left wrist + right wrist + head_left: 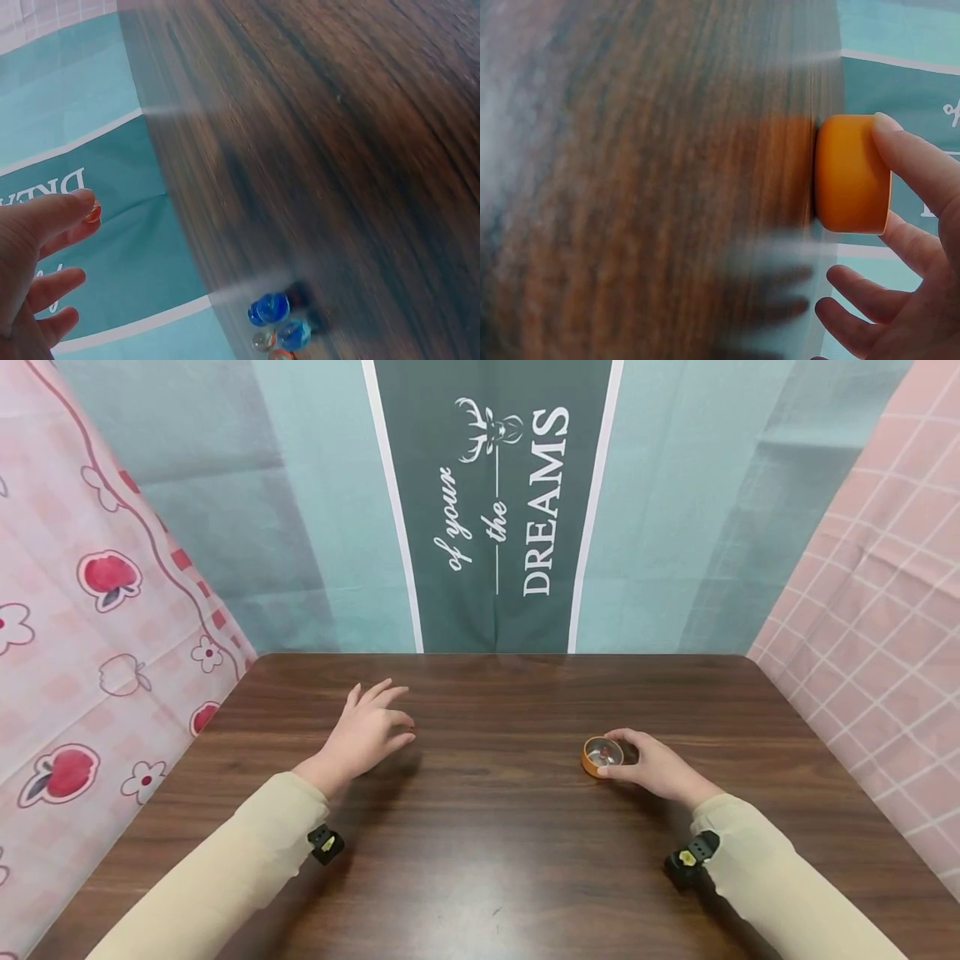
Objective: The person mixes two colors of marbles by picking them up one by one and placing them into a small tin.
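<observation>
My left hand (365, 732) pinches one marble (92, 212); my right hand (654, 764) grips the orange dish (602, 756) on the table (480, 860). A loose pinch could drop it rolling toward the marbles (277, 322) below my left palm.

The small dish (602, 757) sits on the surface (495, 827) at the right hand (654, 767) fingertips, to that hand's left. The marbles (279, 324) lie on the surface just before the left hand (366, 732), well apart from the dish.

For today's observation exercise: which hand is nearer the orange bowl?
Right. The right hand grips the orange bowl at its rim; the left hand is far across the table.
</observation>
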The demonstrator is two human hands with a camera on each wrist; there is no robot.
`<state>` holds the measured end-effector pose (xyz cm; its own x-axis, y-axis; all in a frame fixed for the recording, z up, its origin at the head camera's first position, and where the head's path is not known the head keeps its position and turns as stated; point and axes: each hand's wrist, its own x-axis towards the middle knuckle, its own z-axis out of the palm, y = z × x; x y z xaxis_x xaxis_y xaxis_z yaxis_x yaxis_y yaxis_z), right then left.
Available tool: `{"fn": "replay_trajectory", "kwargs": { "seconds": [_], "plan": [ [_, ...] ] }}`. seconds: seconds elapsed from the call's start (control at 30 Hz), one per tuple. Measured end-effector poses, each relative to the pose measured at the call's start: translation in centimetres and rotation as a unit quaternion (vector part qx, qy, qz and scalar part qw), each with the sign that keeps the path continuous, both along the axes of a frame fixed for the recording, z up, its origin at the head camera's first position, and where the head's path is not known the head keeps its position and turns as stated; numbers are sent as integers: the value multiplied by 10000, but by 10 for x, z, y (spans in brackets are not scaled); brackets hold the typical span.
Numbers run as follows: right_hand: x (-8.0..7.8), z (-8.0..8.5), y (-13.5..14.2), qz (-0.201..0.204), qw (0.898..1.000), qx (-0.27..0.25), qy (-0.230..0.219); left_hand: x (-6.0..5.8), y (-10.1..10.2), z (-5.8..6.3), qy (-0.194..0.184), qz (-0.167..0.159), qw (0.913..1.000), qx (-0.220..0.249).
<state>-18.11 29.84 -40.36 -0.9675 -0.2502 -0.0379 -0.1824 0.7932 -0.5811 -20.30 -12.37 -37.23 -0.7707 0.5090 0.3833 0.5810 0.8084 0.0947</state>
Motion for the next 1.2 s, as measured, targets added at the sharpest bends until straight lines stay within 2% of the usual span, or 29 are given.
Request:
{"fn": "replay_trajectory", "kwargs": {
  "seconds": [0.83,1.2],
  "plan": [
    [0,-2,0,32,10000,2,78,-3,27,0,118,-105,9999,-31],
    [0,-4,1,-9,10000,5,69,-2,39,3,150,-185,9997,-53]
  ]
}}
